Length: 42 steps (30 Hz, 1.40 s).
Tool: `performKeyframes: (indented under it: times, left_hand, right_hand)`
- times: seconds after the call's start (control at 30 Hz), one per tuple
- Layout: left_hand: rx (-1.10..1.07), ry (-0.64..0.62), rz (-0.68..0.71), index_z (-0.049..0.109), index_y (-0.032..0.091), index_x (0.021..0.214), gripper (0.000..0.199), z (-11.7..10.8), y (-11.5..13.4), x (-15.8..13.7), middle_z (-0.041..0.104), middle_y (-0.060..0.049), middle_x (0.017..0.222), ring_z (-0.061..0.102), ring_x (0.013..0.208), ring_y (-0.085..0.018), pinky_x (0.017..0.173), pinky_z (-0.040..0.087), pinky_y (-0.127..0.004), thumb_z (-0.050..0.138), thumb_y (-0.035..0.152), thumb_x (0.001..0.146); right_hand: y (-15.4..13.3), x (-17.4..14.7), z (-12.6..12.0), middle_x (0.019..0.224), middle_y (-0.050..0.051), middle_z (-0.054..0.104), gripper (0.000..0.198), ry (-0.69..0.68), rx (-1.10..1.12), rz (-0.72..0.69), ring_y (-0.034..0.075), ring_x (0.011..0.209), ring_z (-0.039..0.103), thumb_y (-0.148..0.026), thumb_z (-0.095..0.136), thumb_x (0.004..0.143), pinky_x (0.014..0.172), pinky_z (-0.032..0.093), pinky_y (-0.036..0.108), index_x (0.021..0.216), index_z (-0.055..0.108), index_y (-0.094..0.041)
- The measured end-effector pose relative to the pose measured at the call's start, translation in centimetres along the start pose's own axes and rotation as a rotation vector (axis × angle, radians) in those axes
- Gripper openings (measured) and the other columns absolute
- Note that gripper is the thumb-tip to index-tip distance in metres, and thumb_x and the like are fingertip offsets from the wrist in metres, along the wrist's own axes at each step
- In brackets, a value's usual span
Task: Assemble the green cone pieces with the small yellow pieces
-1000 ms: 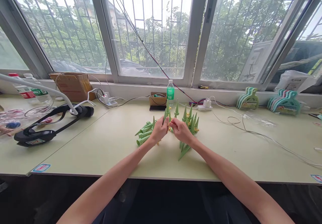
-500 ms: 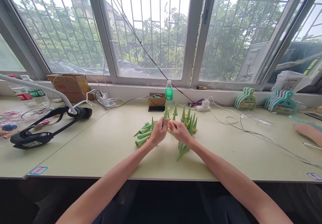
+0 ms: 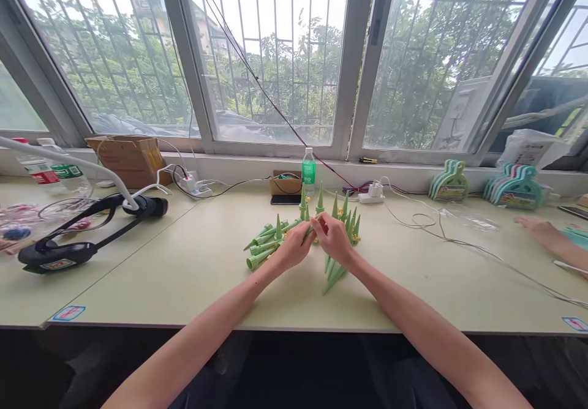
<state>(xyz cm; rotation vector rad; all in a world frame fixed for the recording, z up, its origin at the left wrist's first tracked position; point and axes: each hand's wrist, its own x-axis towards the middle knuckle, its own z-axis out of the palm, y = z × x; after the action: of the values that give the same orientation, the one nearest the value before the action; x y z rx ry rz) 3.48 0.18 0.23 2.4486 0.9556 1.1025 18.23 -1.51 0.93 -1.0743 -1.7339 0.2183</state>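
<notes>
My left hand (image 3: 296, 246) is closed around a slim green plastic piece (image 3: 311, 229), mostly hidden by the fingers. My right hand (image 3: 334, 237) pinches at the upper end of that piece, its fingertips touching it. Behind the hands, several green pointed cones stand upright, among them one cone (image 3: 320, 199) at the back. More lie on their sides: ribbed green tubes (image 3: 258, 258) left of my left hand and a green spike (image 3: 334, 279) below my right wrist. Small yellow bits (image 3: 340, 213) sit among the cones on the right.
Behind stand a green-labelled bottle (image 3: 309, 171), a small cardboard box (image 3: 285, 183) and a dark phone (image 3: 285, 199). A black headset (image 3: 64, 256) lies left. Teal hangers (image 3: 449, 182), a cable (image 3: 487, 251) and another person's hand (image 3: 535, 230) are on the right.
The green piece in my left hand has tipped from upright towards my right hand, and my right fingers have risen to its end. The other person's hand has shifted left, away from a teal item.
</notes>
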Motion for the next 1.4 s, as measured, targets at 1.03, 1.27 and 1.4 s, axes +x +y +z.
performKeyframes:
  times: [1.03,1.27,1.4]
  left_hand:
    - [0.583,-0.375,-0.359,0.04,0.019,0.129,0.056,-6.2,-17.6,12.5,0.063,-0.013,0.125,0.061,0.111,-0.027,0.087,0.048,-0.037,0.043,0.006,0.075]
    - [0.581,-0.243,-0.357,0.046,0.021,0.122,0.042,-7.2,-16.5,12.0,0.063,-0.013,0.125,0.061,0.107,-0.031,0.084,0.047,-0.041,0.041,0.014,0.081]
    - [0.56,-0.204,-0.35,0.048,0.021,0.117,0.035,-7.6,-16.4,11.1,0.065,-0.012,0.122,0.061,0.106,-0.03,0.084,0.047,-0.04,0.042,0.017,0.083]
  right_hand:
    - [-2.0,-1.7,0.9,0.063,-0.003,0.049,0.015,0.109,-0.079,-0.372,0.007,0.05,0.036,-0.02,0.045,0.095,0.048,0.028,0.02,0.082,0.052,-0.019]
    - [-2.1,-1.9,0.8,0.061,-0.002,0.049,0.021,0.034,-0.112,-0.342,0.008,0.049,0.036,-0.022,0.04,0.097,0.048,0.028,0.021,0.081,0.053,-0.019]
    - [-2.2,-2.0,0.9,0.06,-0.002,0.048,0.023,0.007,-0.122,-0.339,0.008,0.048,0.033,-0.022,0.039,0.097,0.048,0.028,0.021,0.078,0.052,-0.019]
